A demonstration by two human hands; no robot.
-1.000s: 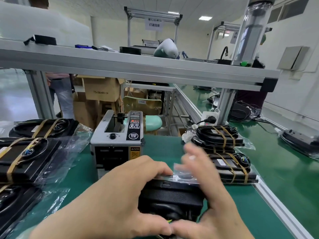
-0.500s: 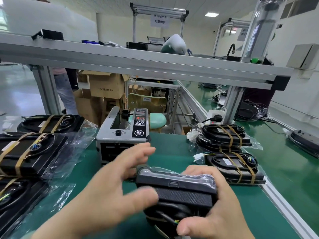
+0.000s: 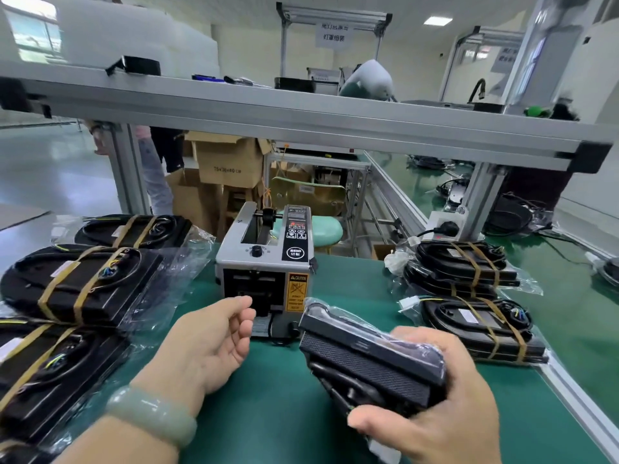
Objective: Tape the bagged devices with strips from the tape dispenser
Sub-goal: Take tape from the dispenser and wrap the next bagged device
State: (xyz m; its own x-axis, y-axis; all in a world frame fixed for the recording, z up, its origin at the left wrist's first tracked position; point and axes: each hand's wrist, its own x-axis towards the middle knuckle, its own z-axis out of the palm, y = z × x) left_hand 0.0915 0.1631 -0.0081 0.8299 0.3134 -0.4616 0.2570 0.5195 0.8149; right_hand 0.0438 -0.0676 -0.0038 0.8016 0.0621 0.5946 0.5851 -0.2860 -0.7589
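The right hand is gripping a bagged device, fingers and thumb curled round its near end, and is holding it tilted toward the bench's front right corner, its far end pointing at the dispenser. The left hand is reaching for the dispenser's front face with fingers loosely bent and nothing in them – thumb and forefinger are sitting just beside the outlet. The dispenser is standing mid-bench toward the back edge. Taped devices are lying in stacks along the right edge and the left edge.

The step in hand looks like fetching a strip. Whether one is waiting at the slot is hard to tell, as the opening is dark and partly hidden by the fingers.

To do it well, the left hand should be pinching only the strip's free tip and drawing it straight out toward the front edge, so it is not twisting or sticking to itself. The right hand should be keeping the loose film pulled snug round the device – slack plastic is showing at the far end – so the strip is landing on a flat fold, not on a wrinkle. Pressing from the middle outward should be seating it cleanly.
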